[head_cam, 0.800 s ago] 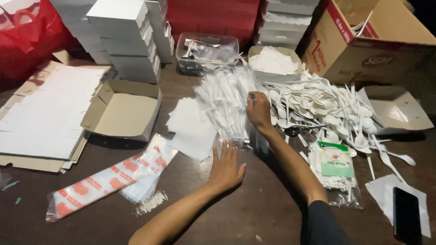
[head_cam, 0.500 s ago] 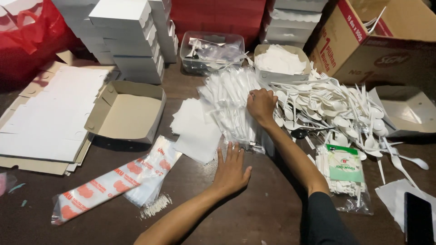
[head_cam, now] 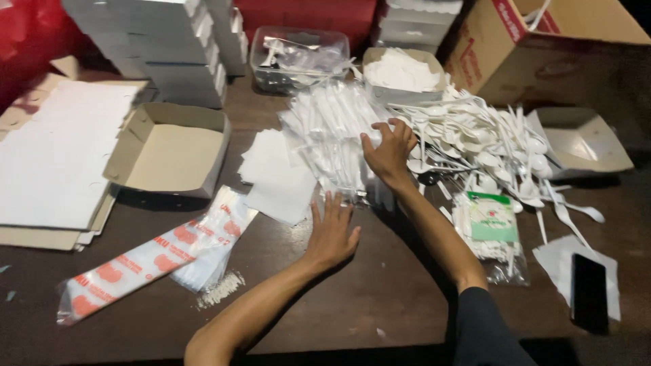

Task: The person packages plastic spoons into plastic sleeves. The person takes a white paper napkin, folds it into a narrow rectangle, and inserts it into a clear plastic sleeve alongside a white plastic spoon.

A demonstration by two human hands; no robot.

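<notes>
Centrally, the right hand (head_cam: 390,150) grips wrapped cutlery packets (head_cam: 332,135); the left hand (head_cam: 332,234) lies open on the table (head_cam: 380,298); at nine o'clock an open cardboard box (head_cam: 169,149) holds nothing; at twelve, a tub (head_cam: 400,73) holds white napkins.

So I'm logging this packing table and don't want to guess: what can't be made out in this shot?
- Head view: the right hand grips wrapped cutlery packs; its palm hides what the fingers pinch.
- The clear tub: contents blurred behind glare.
- The cardboard carton: cut off by the top edge, inside unseen.
- The left hand lies flat on the table; anything under it is covered.
- The dark phone: screen blank.
</notes>
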